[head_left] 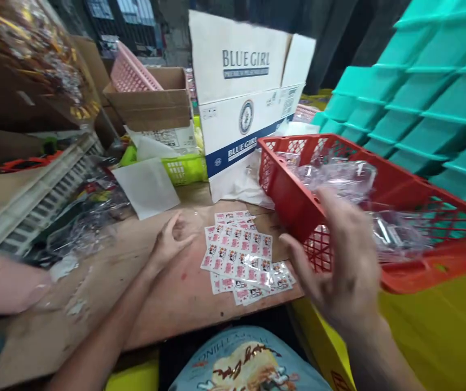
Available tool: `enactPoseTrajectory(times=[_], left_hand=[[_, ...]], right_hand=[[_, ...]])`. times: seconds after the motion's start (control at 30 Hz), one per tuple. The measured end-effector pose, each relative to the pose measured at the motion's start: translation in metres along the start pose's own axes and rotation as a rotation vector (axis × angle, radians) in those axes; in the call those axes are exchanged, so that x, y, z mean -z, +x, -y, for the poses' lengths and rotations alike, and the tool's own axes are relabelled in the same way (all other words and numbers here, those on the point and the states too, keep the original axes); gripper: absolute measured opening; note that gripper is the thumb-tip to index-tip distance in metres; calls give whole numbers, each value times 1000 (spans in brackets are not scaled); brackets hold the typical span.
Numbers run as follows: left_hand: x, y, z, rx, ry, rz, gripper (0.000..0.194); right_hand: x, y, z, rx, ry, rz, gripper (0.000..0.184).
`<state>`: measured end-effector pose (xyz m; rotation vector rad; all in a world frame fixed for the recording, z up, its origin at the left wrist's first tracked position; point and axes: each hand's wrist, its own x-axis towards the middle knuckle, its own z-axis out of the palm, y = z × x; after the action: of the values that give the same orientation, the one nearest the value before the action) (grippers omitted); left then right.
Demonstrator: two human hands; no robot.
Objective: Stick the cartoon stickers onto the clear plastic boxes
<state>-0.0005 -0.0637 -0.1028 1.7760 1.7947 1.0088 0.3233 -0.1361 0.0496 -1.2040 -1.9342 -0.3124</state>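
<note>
Several sticker sheets (238, 250) with pink print and small cartoon figures lie in an overlapping pile on the table (167, 304). To their left, my left hand (171, 239) hovers at or just above the tabletop, thumb and fingers apart, with nothing between them. My right hand (342, 260) is raised beside the red crate (293, 201), blurred by motion, its thumb spread from the fingers and nothing seen in it. Inside that crate are clear plastic packages (338, 176), partly hidden behind my right hand.
A white BLUE GIRL carton (253, 103) stands behind the sheets. Stacked turquoise bins (420, 92) rise at the right. At left are a white slatted crate (41, 190), clear plastic wrappers (82, 228) and a white sheet (147, 187). A lime-green basket (184, 168) sits under a cardboard box (151, 106).
</note>
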Motion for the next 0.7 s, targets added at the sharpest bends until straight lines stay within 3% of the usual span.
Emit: enactPoseTrajectory(times=[0.07,0.13,0.23,0.33,0.47,0.53,0.6,0.7], left_hand=[[9,-13,2,-12,-16,-28,82],[19,-23,11,9,100,-57,81],[29,-31,26,51,301,-47,82],[18,-34,23,-71,399,-108,83],[-18,-36,-9,-239,252,-85,67],[-26,-31,-21,-305,203,-71,68],[-17,-15,-20,-353,222,-146,70],[27,28,1,-224,271,-460,75]], right_hand=[[-36,-12,10,42,239,186,55],[-80,-19,5,-1,284,419,43],[-146,-20,-17,-118,136,775,55],[-187,-16,-33,-198,65,861,62],[-195,-12,-37,-158,142,879,15],[-190,-11,-39,-113,186,858,8],[-186,-11,-45,-86,188,807,12],[-191,-12,-53,-66,99,648,18]])
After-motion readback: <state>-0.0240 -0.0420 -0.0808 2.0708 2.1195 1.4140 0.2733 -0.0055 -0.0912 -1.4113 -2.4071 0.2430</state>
